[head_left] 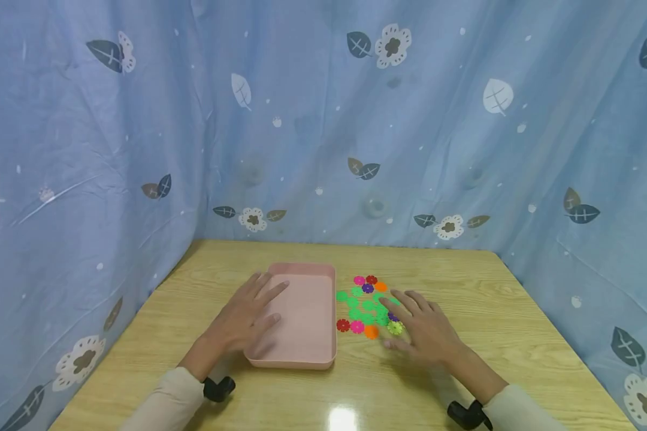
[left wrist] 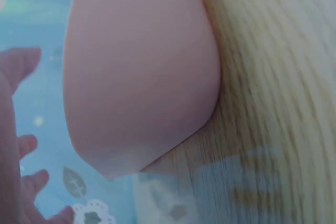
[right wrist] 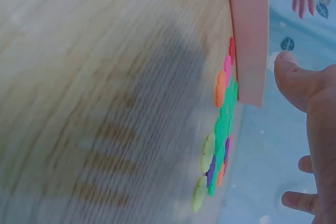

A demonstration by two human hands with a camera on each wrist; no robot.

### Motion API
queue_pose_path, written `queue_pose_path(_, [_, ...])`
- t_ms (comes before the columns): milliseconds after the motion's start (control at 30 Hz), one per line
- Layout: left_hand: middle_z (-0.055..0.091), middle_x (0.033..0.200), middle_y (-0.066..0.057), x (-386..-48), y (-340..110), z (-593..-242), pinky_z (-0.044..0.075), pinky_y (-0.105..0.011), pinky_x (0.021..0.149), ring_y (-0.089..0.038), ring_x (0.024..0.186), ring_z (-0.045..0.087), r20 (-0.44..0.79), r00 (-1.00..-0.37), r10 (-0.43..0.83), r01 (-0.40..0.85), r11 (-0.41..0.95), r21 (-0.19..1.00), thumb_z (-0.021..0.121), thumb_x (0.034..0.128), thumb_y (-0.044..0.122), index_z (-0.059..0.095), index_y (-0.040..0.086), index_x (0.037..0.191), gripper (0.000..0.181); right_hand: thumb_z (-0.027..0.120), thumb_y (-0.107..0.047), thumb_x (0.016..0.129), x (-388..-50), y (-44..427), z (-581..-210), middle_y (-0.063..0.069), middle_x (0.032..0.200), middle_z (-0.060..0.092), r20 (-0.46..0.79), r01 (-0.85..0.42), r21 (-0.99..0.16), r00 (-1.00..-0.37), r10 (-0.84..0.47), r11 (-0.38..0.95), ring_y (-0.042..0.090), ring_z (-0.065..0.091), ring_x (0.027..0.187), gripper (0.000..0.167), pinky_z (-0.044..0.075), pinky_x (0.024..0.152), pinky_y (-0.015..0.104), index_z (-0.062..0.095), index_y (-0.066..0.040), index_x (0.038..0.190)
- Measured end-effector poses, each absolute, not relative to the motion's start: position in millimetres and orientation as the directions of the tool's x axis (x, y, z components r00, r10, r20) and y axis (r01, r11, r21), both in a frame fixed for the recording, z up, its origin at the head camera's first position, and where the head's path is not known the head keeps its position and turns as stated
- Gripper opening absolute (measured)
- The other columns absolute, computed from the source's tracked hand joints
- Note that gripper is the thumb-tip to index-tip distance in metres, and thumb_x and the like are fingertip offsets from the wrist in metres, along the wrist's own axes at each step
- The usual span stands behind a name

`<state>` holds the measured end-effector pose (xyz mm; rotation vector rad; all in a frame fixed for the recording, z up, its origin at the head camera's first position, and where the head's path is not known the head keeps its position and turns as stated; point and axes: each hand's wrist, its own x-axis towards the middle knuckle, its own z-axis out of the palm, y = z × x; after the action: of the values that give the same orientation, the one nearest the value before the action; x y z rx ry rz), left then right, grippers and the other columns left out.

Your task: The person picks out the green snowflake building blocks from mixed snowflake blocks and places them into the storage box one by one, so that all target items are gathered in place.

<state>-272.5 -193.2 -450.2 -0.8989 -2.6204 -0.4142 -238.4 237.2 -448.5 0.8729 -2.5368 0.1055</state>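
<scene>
A shallow pink tray (head_left: 302,323) stands on the table, and its outer wall (left wrist: 142,77) fills much of the left wrist view. Over its left rim hovers my left hand (head_left: 242,314), fingers spread and holding nothing. To the tray's right lies a group of flat flower-shaped plastic pieces (head_left: 368,306), mostly green, with red, pink, orange, purple and yellow-green ones around them. My right hand (head_left: 423,326) is above the right side of this group, fingers loosely extended, and hides some pieces. In the right wrist view the pieces (right wrist: 226,114) lie along the tray's foot, apart from the thumb.
The wooden table (head_left: 442,269) reaches back to a blue curtain (head_left: 313,120) printed with leaves and flowers, which also hangs along both sides. A black strap mount sits on the left wrist (head_left: 218,389) and another on the right (head_left: 466,414).
</scene>
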Motion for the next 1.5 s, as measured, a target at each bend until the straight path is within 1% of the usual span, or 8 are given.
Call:
queue_pose_path(300, [0.02,0.167,-0.019,-280,-199,-459,0.022,-0.065,0.118,-0.042,0.152,0.019,0.333,-0.854,0.399,0.515,0.731,0.447,0.057,0.1029,0.03,0.021,0.014,0.163,0.072,0.074,-0.05,0.087,-249,238,-458,0.016,0.151,0.049,0.417,-0.591,-0.02,-0.738,-0.531,0.806,0.038,0.049,0.13,0.08,0.051,0.084,0.061,0.045,-0.017,0.153])
queue_pose_path(500, [0.016,0.168,-0.016,-283,-203,-469,0.019,-0.064,0.119,-0.04,0.154,0.016,0.266,-0.912,0.313,0.411,0.677,0.611,0.055,0.104,0.027,0.017,0.009,0.163,0.072,0.074,-0.047,0.089,-257,240,-464,0.017,0.152,0.048,0.372,-0.55,-0.171,-0.804,-0.464,0.817,0.041,0.048,0.133,0.078,0.046,0.092,0.068,0.043,-0.016,0.154])
queue_pose_path(633, [0.018,0.167,-0.02,-283,-203,-475,0.025,-0.065,0.116,-0.046,0.15,0.024,0.231,-0.939,0.254,0.341,0.62,0.706,0.054,0.1046,0.025,0.015,0.01,0.163,0.072,0.067,-0.051,0.093,-261,240,-468,0.016,0.154,0.045,0.315,-0.485,-0.282,-0.862,-0.398,0.828,0.044,0.043,0.137,0.076,0.041,0.1,0.072,0.041,-0.015,0.155])
queue_pose_path(767, [0.02,0.166,-0.023,-282,-203,-481,0.032,-0.06,0.115,-0.048,0.146,0.032,0.197,-0.96,0.201,0.274,0.515,0.812,0.053,0.1055,0.023,0.015,0.008,0.163,0.07,0.06,-0.055,0.096,-266,240,-471,0.017,0.156,0.041,0.258,-0.418,-0.404,-0.905,-0.337,0.813,0.046,0.04,0.14,0.076,0.039,0.104,0.071,0.039,-0.014,0.156])
queue_pose_path(967, [0.027,0.164,-0.022,-283,-205,-490,0.036,-0.055,0.114,-0.043,0.145,0.037,0.177,-0.973,0.151,0.226,0.44,0.869,0.048,0.1064,0.018,0.017,0.005,0.162,0.065,0.059,-0.051,0.098,-273,240,-475,0.02,0.156,0.042,0.207,-0.356,-0.52,-0.935,-0.29,0.776,0.048,0.038,0.141,0.075,0.034,0.108,0.07,0.037,-0.009,0.156])
queue_pose_path(1133, [0.043,0.155,-0.024,-284,-204,-494,0.039,-0.05,0.114,-0.039,0.14,0.046,0.196,-0.976,0.096,0.218,0.429,0.877,0.049,0.105,0.013,0.027,0.0,0.159,0.059,0.063,-0.035,0.1,-279,239,-474,0.024,0.151,0.047,0.227,-0.344,-0.553,-0.939,-0.26,0.759,0.051,0.04,0.138,0.066,0.033,0.108,0.071,0.04,-0.003,0.153])
queue_pose_path(1300, [0.053,0.148,-0.022,-279,-202,-499,0.042,-0.05,0.111,-0.038,0.136,0.051,0.208,-0.977,0.052,0.211,0.423,0.881,0.05,0.1038,0.01,0.042,-0.001,0.152,0.05,0.067,-0.02,0.098,-287,239,-478,0.029,0.145,0.051,0.249,-0.341,-0.577,-0.939,-0.237,0.742,0.051,0.048,0.132,0.058,0.04,0.105,0.067,0.047,0.006,0.146])
queue_pose_path(1500, [0.058,0.142,-0.022,-276,-200,-500,0.047,-0.051,0.106,-0.038,0.132,0.055,0.245,-0.969,0.03,0.235,0.412,0.88,0.049,0.1025,0.007,0.051,-0.002,0.146,0.045,0.065,-0.017,0.097,-295,241,-480,0.032,0.135,0.057,0.232,-0.296,-0.616,-0.954,-0.191,0.73,0.049,0.059,0.119,0.052,0.05,0.096,0.061,0.052,0.01,0.14])
